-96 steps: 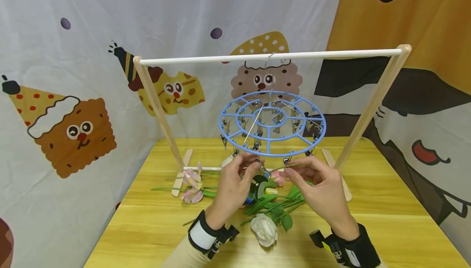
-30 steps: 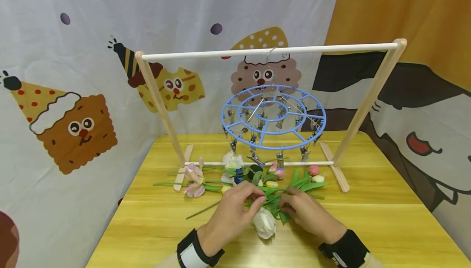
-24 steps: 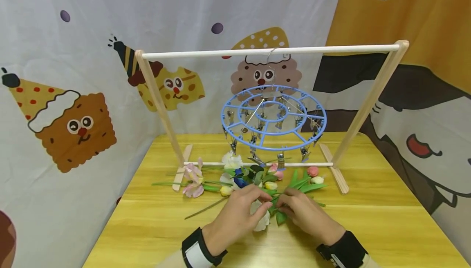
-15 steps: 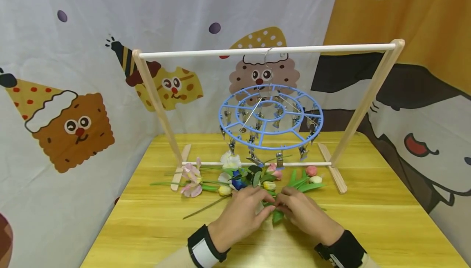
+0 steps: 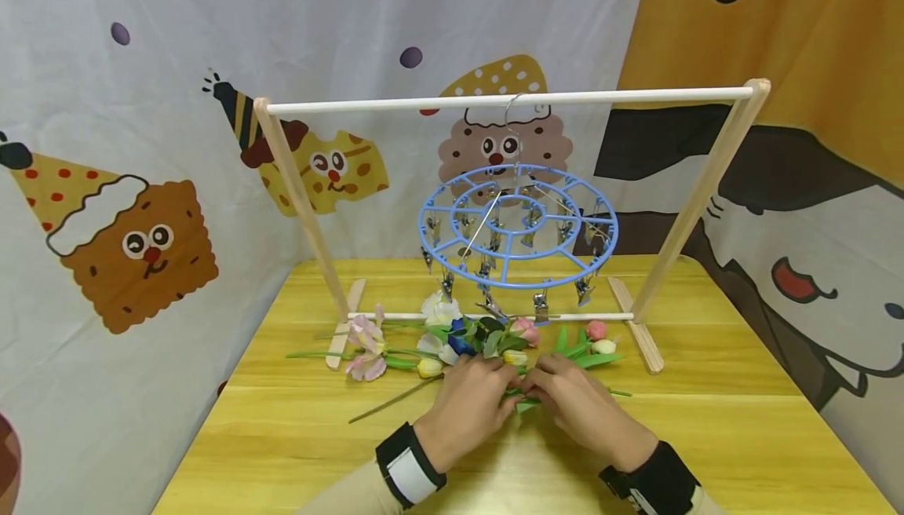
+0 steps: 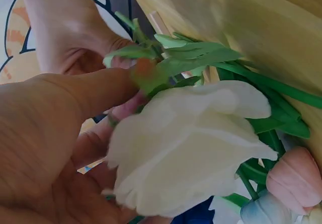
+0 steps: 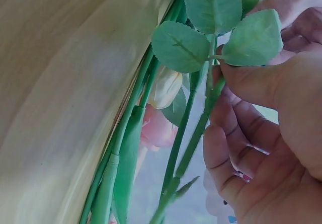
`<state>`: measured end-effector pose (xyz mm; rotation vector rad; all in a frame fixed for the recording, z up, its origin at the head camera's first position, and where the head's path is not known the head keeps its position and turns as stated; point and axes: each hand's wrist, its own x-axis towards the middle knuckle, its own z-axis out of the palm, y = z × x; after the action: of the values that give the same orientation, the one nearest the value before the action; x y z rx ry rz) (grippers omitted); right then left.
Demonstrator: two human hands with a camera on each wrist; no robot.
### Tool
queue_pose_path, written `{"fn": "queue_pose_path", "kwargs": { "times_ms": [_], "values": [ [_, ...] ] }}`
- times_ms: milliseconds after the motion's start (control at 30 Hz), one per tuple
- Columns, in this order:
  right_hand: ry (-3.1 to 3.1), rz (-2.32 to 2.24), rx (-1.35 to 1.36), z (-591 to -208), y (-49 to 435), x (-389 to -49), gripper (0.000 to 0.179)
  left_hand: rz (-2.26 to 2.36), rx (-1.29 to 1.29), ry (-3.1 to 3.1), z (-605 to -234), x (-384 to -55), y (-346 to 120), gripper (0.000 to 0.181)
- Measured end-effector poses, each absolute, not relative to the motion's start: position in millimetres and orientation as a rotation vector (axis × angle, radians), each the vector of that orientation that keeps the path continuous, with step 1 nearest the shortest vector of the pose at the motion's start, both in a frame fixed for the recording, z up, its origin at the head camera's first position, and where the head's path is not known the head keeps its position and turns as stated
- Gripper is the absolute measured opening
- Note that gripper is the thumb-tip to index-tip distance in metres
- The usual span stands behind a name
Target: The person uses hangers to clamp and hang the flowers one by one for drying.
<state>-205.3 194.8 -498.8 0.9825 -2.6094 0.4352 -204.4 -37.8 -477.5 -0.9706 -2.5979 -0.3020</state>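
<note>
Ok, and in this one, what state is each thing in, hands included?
left hand: curled round the white rose near its base
right hand: pinching a leafy stem
white rose: bloom open
leafy stem: gripped, three leaves spread
wooden rack: upright on the table
blue hanger: hooked over the wooden rack
metal clips: hanging from the blue hanger
yellow tulip: lying down

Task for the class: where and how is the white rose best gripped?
Probably by the leafy stem, which seems to be its own: pinch it below the leaves, from the right. It is slender there, while the bloom, by the left hand, is broad and petalled.
</note>
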Motion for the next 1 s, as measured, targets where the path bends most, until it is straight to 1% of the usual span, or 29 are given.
{"fn": "queue_pose_path", "kwargs": {
  "times_ms": [267,633,767,933,1000],
  "values": [
    [-2.566,0.485,0.98,-497.5,194.9,-204.8,0.03,-0.288,-0.932,-2.633,-481.3,-205.5,-34.4,0.014],
    [-2.511,0.534,0.967,-498.2,210.8,-206.5,0.023,-0.33,-0.921,-2.584,-484.7,-206.1,-38.8,0.014],
    [-2.518,0.547,0.904,-495.2,221.8,-207.7,0.019,-0.386,-0.905,-2.583,-486.7,-206.3,-41.8,0.013],
    [-2.569,0.765,0.788,-486.8,234.3,-210.8,0.014,-0.535,-0.867,-2.571,-485.6,-205.0,-44.2,0.014],
    [-2.539,0.834,0.747,-483.6,237.9,-212.3,0.014,-0.589,-0.846,-2.565,-484.7,-204.4,-44.5,0.015]
  ]
}}
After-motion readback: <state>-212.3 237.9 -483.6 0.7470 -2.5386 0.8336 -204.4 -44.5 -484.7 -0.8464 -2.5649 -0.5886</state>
